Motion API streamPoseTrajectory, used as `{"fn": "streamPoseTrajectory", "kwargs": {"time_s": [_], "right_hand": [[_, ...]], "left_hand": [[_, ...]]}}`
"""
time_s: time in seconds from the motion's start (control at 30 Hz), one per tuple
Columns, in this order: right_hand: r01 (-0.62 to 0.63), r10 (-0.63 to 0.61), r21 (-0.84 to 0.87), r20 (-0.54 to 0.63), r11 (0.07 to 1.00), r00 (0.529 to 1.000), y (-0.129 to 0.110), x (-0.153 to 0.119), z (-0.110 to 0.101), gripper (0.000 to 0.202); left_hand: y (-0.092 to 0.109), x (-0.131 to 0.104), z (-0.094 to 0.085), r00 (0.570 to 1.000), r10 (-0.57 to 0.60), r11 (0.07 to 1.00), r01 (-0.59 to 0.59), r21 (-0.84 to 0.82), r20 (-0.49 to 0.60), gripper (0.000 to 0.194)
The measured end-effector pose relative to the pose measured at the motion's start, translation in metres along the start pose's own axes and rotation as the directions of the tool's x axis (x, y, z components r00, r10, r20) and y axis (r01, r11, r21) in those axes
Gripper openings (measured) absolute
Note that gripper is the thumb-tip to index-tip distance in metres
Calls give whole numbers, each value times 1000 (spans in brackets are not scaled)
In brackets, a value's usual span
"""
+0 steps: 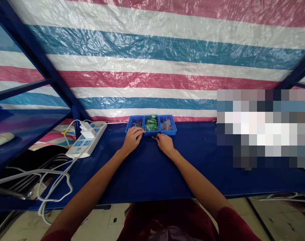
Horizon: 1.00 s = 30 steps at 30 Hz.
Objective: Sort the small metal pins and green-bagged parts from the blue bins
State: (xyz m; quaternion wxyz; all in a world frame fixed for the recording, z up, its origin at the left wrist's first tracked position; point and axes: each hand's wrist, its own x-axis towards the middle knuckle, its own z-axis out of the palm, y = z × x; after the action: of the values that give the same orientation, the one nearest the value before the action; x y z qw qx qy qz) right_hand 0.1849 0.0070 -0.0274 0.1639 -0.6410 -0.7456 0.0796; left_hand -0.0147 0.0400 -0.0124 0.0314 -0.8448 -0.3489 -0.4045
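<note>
Three joined blue bins stand at the back of the blue table. My left hand (133, 138) rests at the front of the left bin (127, 127), its fingers stretched out toward the middle bin and nothing visible in them. Small dark and silvery metal pieces (138, 124) lie in that left bin. My right hand (165, 143) is closed in a pinch in front of the right bin (171, 132). At its fingertips is a small thin metal piece (153, 138), too small to name. Green packets (151, 124) fill the middle bin; clear plastic bags (166, 125) lie in the right one.
A white power strip (88, 142) with plugs and loose white cables (67, 177) is at the left. One small dark piece (204, 138) lies on the table (152, 174) to the right. Blue frame posts and a striped sheet (167, 63) stand behind. The far right is pixelated.
</note>
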Motion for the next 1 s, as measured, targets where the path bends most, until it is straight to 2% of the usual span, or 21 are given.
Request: {"fn": "streamPoseTrajectory", "kwargs": {"time_s": [0.17,0.33,0.43,0.53,0.7,0.87,1.0], "right_hand": [[28,-28,0,3,1000,1000,1,1,-1,14],[101,-95,55,-103,993,990,2,-1,-3,13],[194,-173,106,-179,975,969,2,-2,-2,14],[281,-239,155,-244,947,940,1,-3,1,15],[366,-266,242,-364,899,893,1,-4,8,17],[440,-239,353,-489,825,839,0,-3,12,19],[455,-223,403,-503,794,835,0,-4,9,22]], "left_hand": [[5,-2,3,995,67,995,-62,-79,70,25],[7,-5,6,995,32,993,-21,-114,98,26],[6,-6,6,996,6,994,5,-110,94,24],[5,-6,7,992,28,992,-12,-128,127,24],[4,-6,7,988,51,984,-25,-178,144,25],[11,-4,5,995,-31,965,54,-256,91,23],[19,-2,3,978,-175,913,204,-352,113,22]]}}
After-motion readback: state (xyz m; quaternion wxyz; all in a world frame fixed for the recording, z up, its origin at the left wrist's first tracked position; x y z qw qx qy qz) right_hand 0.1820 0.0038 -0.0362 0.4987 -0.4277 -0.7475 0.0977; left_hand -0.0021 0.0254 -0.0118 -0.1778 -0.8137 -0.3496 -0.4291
